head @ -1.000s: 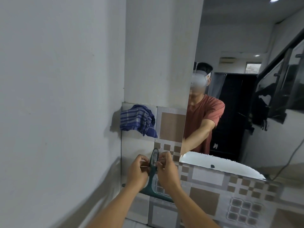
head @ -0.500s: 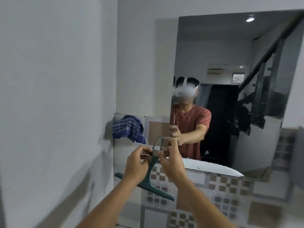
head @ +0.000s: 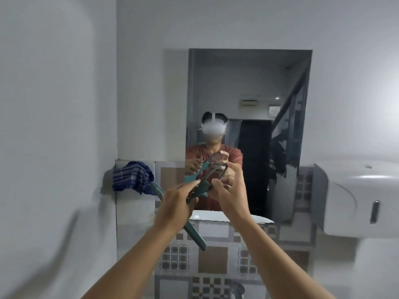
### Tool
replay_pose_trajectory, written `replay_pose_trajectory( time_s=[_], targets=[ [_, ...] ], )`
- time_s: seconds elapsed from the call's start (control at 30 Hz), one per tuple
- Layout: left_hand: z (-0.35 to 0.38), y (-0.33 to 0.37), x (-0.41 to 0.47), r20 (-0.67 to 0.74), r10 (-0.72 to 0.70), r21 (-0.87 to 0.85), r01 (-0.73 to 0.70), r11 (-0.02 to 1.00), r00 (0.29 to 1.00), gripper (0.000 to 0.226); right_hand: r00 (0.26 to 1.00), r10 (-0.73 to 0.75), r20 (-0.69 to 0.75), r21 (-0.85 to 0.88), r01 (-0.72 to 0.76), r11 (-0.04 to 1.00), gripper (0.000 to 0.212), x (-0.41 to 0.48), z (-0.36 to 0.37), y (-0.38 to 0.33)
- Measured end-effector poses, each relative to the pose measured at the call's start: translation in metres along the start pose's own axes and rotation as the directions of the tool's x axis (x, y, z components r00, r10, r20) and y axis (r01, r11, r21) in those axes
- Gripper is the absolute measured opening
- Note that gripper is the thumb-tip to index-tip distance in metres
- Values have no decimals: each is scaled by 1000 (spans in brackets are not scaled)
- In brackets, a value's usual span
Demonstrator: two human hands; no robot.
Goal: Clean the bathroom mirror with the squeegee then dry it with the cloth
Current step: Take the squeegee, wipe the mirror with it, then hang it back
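Grey bathroom walls and a band of brown-and-white patterned tiles (head: 212, 256) frame the mirror (head: 248, 87), which now sits square ahead and is seen whole; a second ago only its lower left edge showed, with both hands down low against the tiles. Since then the green squeegee (head: 195, 233) has come up in front of the mirror's lower left corner, close to the glass but, as far as I can tell, not touching it. The left hand (head: 174, 205) is closed around the shaft near the head, while the right hand (head: 231, 196) pinches the wire loop of the handle between thumb and fingertips. The blade runs slantwise below the mirror's bottom edge, so it probably needs turning flat and a firmer one-handed grip before the first stroke; wiping seems not yet begun.

Left of the mirror, the blue checked cloth (head: 131, 178) hangs bunched on the wall, untouched and within reach for drying. Right of the mirror, just beside its frame, a white wall dispenser (head: 356, 197) juts out and could crowd strokes at that edge. Motion blur hides finer detail.
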State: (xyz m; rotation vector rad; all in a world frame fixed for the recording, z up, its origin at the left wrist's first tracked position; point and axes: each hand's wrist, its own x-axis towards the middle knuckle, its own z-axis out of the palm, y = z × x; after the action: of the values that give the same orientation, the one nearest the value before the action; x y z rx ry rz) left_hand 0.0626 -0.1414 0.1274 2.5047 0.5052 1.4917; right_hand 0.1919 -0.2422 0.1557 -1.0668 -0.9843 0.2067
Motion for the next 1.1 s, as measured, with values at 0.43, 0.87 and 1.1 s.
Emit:
replay_pose_trajectory(
  time_s=[0.43,0.87,1.1],
  targets=[
    [-17,35,65,94,413,253,-423,870,906,47,955,-212,207,-772,292,565,60,22,-68,-39],
    [-28,60,113,-33,521,327,-484,812,853,39,771,-393,501,-834,551,16,45,73,-73,-89],
    [20,25,69,-22,473,280,-449,849,881,17,763,-442,472,-833,550,60,48,118,-62,-115]
  ],
)
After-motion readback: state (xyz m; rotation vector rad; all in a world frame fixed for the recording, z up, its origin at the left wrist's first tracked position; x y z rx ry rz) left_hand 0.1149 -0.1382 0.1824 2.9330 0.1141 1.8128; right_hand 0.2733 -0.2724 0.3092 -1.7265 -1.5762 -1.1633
